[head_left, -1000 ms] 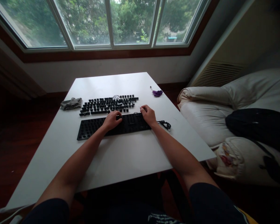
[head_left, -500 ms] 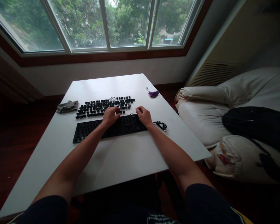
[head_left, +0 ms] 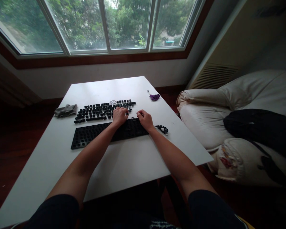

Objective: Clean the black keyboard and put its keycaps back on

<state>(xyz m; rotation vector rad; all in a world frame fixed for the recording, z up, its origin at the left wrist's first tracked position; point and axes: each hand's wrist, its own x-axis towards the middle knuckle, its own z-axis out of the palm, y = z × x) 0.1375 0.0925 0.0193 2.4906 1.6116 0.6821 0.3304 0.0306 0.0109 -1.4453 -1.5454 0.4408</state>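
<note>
A black keyboard base (head_left: pixel 90 135), its keys taken off, lies across the table before me. Behind it, loose black keycaps (head_left: pixel 95 111) are laid out in rows. My left hand (head_left: pixel 120 116) reaches over the base to the right part of these rows, its fingers closed around a dark keycap (head_left: pixel 127 113). At the base's right end, my right hand (head_left: pixel 146 120) is closed in a pinch. A small pale tip shows at its fingertips; what it belongs to is too small to make out.
A grey cloth (head_left: pixel 66 111) lies left of the keycaps. Toward the back right are a crumpled purple cloth (head_left: pixel 154 97) and a thin stick beside it. A coiled black cable (head_left: pixel 162 129) rests right of the keyboard. A sofa with a dark bag (head_left: pixel 255 125) stands to the right.
My left hand has shifted right along the keycap rows, closer to my right hand. My right hand stays pinched at the keyboard's right end. The whole view has slid slightly left.
</note>
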